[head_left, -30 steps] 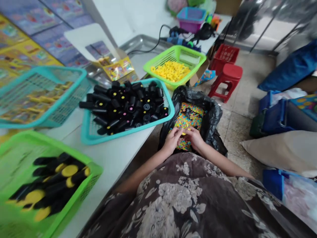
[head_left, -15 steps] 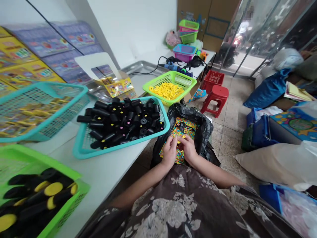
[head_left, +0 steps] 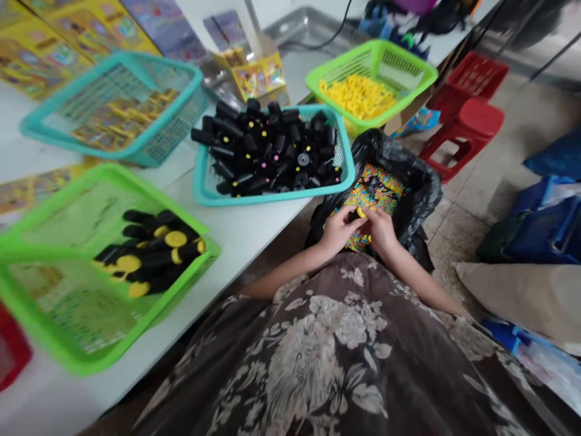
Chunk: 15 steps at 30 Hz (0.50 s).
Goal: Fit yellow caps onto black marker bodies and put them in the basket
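My left hand (head_left: 338, 231) and my right hand (head_left: 380, 233) meet over a black plastic bag (head_left: 420, 181) that lies on my lap side of the table. Their fingertips pinch a small yellow piece (head_left: 362, 212). Beneath them, a mass of tiny multicoloured beads (head_left: 374, 191) fills the bag's opening. To the left on the table, a teal basket (head_left: 272, 197) holds several black cylinders with yellow and pink centres. Further left, a green basket (head_left: 68, 357) holds black rods with yellow ends (head_left: 149, 251). A green basket (head_left: 399, 66) of yellow rings (head_left: 358, 97) stands beyond the bag.
A teal basket (head_left: 118, 60) of yellow cards stands on the white table (head_left: 236, 236). A red stool (head_left: 467, 133) and red crate (head_left: 476, 75) stand on the tiled floor, with blue bags (head_left: 540, 230) and a beige sack (head_left: 526, 297) to the right. My patterned skirt (head_left: 318, 357) fills the bottom.
The whole view has tilted and shifted, bringing more of the left-hand green basket into sight. My hands stay over the beads, still pinching the yellow piece.
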Motion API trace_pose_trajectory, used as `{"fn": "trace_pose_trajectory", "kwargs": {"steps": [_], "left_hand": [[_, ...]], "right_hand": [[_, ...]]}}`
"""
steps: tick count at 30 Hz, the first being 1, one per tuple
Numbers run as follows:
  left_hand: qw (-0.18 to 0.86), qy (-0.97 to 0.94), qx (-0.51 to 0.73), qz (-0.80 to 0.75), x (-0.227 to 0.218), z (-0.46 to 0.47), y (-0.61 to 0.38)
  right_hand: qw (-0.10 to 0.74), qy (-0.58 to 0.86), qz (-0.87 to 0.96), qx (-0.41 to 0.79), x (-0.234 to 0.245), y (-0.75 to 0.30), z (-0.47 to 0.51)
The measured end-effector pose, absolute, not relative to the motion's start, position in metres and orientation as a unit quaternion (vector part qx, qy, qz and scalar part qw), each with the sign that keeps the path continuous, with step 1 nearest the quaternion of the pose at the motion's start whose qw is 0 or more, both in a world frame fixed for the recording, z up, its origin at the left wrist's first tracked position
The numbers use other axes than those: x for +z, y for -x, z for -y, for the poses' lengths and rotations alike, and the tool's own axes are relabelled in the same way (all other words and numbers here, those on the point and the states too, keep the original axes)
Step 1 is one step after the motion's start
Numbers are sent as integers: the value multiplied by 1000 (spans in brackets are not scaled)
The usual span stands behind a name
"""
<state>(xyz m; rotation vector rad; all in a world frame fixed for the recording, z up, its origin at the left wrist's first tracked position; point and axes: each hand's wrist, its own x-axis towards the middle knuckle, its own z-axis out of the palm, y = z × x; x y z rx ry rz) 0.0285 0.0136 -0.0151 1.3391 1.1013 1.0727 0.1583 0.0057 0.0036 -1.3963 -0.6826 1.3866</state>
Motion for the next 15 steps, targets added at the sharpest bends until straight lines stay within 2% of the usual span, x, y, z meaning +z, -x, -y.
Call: {"fn": "trace_pose_trajectory", "kwargs": {"steps": [5,9,15], "left_hand": [[511,-575,425,-477,-31,-16,-27],[503,-584,433,-467,-32,-15,-26],[595,-538,393,-450,-20,-9,-24]], "right_hand": [[483,583,311,574,-3,-161,-2],[486,593,372,524,-2,-164,0],[494,602,446,442,-6,-169,0]]}}
